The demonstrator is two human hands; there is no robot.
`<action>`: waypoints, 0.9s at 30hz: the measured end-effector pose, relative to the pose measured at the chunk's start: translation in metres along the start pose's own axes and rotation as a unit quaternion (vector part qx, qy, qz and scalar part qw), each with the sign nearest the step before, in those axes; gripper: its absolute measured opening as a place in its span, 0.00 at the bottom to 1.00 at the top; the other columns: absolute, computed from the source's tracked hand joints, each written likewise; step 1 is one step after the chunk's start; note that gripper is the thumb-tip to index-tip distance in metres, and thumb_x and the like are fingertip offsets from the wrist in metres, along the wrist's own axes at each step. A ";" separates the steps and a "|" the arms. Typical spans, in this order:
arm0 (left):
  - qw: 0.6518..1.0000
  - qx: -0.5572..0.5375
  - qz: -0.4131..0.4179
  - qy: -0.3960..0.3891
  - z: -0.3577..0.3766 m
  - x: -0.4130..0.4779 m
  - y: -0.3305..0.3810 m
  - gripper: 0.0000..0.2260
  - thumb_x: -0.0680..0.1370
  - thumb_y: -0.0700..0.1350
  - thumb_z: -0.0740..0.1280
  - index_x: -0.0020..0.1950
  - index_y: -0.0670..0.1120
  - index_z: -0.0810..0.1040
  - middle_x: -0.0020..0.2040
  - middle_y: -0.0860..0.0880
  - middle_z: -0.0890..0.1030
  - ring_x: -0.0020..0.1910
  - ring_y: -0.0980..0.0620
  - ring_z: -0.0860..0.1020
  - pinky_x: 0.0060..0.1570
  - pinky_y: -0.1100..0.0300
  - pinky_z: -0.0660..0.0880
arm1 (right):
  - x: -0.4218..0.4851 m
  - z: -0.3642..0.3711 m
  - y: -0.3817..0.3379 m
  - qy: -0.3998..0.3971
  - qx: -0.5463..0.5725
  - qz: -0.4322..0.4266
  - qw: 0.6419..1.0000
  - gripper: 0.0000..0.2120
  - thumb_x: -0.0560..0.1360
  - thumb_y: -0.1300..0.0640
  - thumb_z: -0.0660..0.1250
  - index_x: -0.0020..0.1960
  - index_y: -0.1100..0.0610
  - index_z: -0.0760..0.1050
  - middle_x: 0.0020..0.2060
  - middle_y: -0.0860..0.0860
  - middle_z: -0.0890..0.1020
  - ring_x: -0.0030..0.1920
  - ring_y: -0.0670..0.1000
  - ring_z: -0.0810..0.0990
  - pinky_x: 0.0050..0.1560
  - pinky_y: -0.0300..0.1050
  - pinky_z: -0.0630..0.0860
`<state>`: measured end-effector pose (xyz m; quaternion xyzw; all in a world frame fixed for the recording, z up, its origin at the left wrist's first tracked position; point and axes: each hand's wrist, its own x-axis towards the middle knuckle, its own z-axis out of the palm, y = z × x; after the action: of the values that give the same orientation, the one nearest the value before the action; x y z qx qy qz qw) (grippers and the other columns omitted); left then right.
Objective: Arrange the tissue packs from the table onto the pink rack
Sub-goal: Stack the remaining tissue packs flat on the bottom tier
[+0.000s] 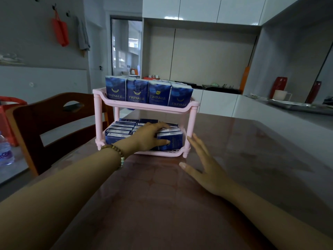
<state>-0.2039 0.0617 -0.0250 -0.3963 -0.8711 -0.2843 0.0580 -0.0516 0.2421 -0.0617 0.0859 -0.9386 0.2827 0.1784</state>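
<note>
Two bare forearms stretch over the table (234, 159) toward the pink rack (147, 108) as a person shelves pocket tissues in a home kitchen. Fingers (162, 125) of the left hand (146, 136), a beaded bracelet (115, 150) at the wrist, are curled over the top of a blue tissue pack (171, 141). The thumb presses its front face, clamping the pack at the right front corner of the rack's lower shelf. The right hand (205, 168) hovers just right of the rack's front post, its fingers (196, 143) straight, spread and holding nothing; whether it touches the table cannot be told. Beside and behind the gripped pack, the lower shelf is crowded with more packs (119, 129), while a row of packs (137, 92) stands upright along the upper shelf. Both shelves look nearly full, so the job appears close to finished. To seat this pack well, the person would likely need to push it square against its neighbours and inside the low front rim, the right hand ready to steady the light rack against sliding. The rack's right post and the upper shelf crowd the approach. Left of the rack stand a wooden chair (54, 114) and a water bottle (5, 152); well off to its right sits a white mug (280, 94).
</note>
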 end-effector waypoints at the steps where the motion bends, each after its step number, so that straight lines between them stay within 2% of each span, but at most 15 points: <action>1: 0.999 0.035 0.005 -0.008 0.001 0.000 -0.001 0.21 0.72 0.53 0.70 0.64 0.54 0.71 0.59 0.47 0.78 0.58 0.45 0.74 0.58 0.47 0.73 | 0.000 0.000 0.001 -0.002 -0.003 0.000 1.000 0.39 0.68 0.33 0.58 0.74 0.38 0.45 0.73 0.33 0.40 0.71 0.34 0.46 0.68 0.42 0.55; 4: 0.990 0.139 0.007 -0.017 0.003 0.000 0.001 0.24 0.73 0.56 0.68 0.68 0.54 0.70 0.63 0.46 0.71 0.61 0.44 0.68 0.63 0.52 0.67 | 0.001 0.001 0.002 -0.008 -0.011 0.000 1.000 0.37 0.69 0.34 0.58 0.74 0.38 0.46 0.71 0.30 0.39 0.70 0.34 0.45 0.68 0.43 0.56; 6: 0.986 0.168 0.007 -0.009 0.004 -0.001 0.002 0.25 0.73 0.57 0.67 0.69 0.55 0.69 0.64 0.45 0.67 0.63 0.45 0.67 0.63 0.53 0.66 | 0.002 0.002 0.003 -0.008 -0.017 -0.002 1.000 0.37 0.69 0.33 0.58 0.74 0.37 0.47 0.70 0.29 0.37 0.70 0.34 0.45 0.68 0.43 0.57; 9: 0.985 0.170 0.016 -0.005 0.003 -0.005 0.002 0.27 0.73 0.57 0.68 0.70 0.54 0.67 0.65 0.45 0.67 0.63 0.45 0.67 0.64 0.53 0.66 | 0.002 0.002 0.004 -0.006 -0.024 -0.005 1.000 0.36 0.70 0.35 0.59 0.74 0.38 0.48 0.69 0.27 0.38 0.70 0.34 0.46 0.68 0.43 0.58; 13: 0.989 0.142 0.017 0.021 -0.010 -0.018 -0.004 0.30 0.72 0.58 0.68 0.71 0.50 0.65 0.66 0.44 0.70 0.64 0.45 0.69 0.65 0.52 0.67 | 0.002 0.002 0.003 0.029 -0.044 -0.034 0.998 0.34 0.72 0.36 0.60 0.74 0.40 0.51 0.70 0.29 0.40 0.70 0.33 0.46 0.67 0.39 0.53; 17: 0.990 0.134 0.002 0.051 -0.027 -0.040 -0.017 0.26 0.76 0.57 0.63 0.71 0.47 0.66 0.68 0.44 0.71 0.66 0.45 0.69 0.66 0.53 0.66 | 0.006 0.000 -0.003 0.073 -0.076 -0.096 0.990 0.31 0.74 0.37 0.57 0.74 0.42 0.54 0.74 0.34 0.46 0.74 0.39 0.50 0.72 0.47 0.57; 19: 0.985 0.158 0.010 0.066 -0.036 -0.054 -0.022 0.24 0.78 0.56 0.61 0.71 0.46 0.66 0.68 0.45 0.72 0.66 0.46 0.69 0.65 0.55 0.66 | 0.013 0.001 -0.014 0.070 -0.052 -0.110 0.990 0.29 0.74 0.38 0.54 0.73 0.43 0.56 0.74 0.36 0.51 0.74 0.41 0.53 0.73 0.53 0.61; 22: 0.969 0.205 0.042 0.129 -0.049 -0.077 -0.027 0.26 0.76 0.61 0.56 0.68 0.47 0.69 0.65 0.47 0.74 0.62 0.47 0.72 0.60 0.55 0.69 | 0.031 0.007 -0.033 0.032 -0.034 -0.124 0.991 0.27 0.75 0.38 0.54 0.73 0.41 0.55 0.72 0.33 0.53 0.74 0.39 0.53 0.72 0.55 0.63; 24: 0.960 0.231 0.040 0.153 -0.054 -0.091 -0.034 0.28 0.74 0.62 0.52 0.67 0.48 0.71 0.62 0.48 0.76 0.60 0.47 0.74 0.57 0.55 0.71 | 0.046 0.013 -0.042 0.001 -0.032 -0.124 0.992 0.28 0.76 0.38 0.56 0.73 0.41 0.54 0.72 0.33 0.53 0.73 0.37 0.51 0.74 0.52 0.58; 27: 0.948 0.293 0.020 0.125 -0.051 -0.101 -0.049 0.30 0.74 0.64 0.51 0.66 0.46 0.74 0.61 0.46 0.78 0.59 0.46 0.77 0.58 0.54 0.73 | 0.073 0.019 -0.055 -0.049 -0.063 -0.094 0.992 0.32 0.74 0.39 0.58 0.75 0.45 0.53 0.75 0.40 0.53 0.75 0.41 0.51 0.71 0.40 0.44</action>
<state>-0.1769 -0.0581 -0.0378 -0.3402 -0.8938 -0.0627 0.2856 -0.1095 0.1813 -0.0214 0.1760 -0.9499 0.2006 0.1630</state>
